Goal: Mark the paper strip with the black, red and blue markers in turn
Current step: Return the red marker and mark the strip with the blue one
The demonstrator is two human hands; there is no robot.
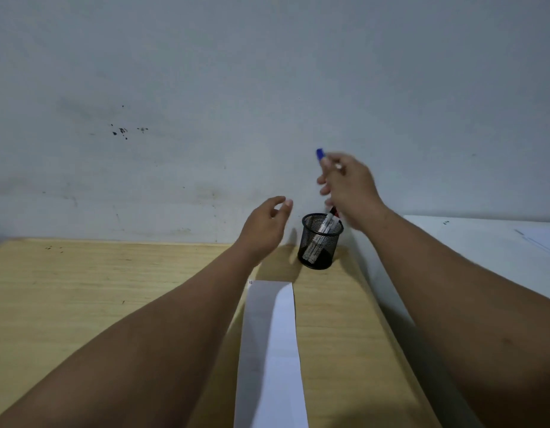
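Note:
A long white paper strip (pixel 272 350) lies on the wooden table, running from the near edge toward a black mesh pen holder (pixel 319 242). My right hand (pixel 349 189) is raised above the holder, shut on the blue marker (pixel 320 154), whose blue end pokes up past my fingers. Inside the holder a white-barrelled marker (pixel 327 226) leans, and a red marker (pixel 334 210) shows just behind my right hand. My left hand (pixel 264 230) hovers left of the holder, fingers curled and apart, holding nothing.
The wooden table (pixel 82 304) stretches to the left and meets a pale, stained wall (pixel 205 88). A white surface (pixel 483 251) with papers adjoins the table's right edge.

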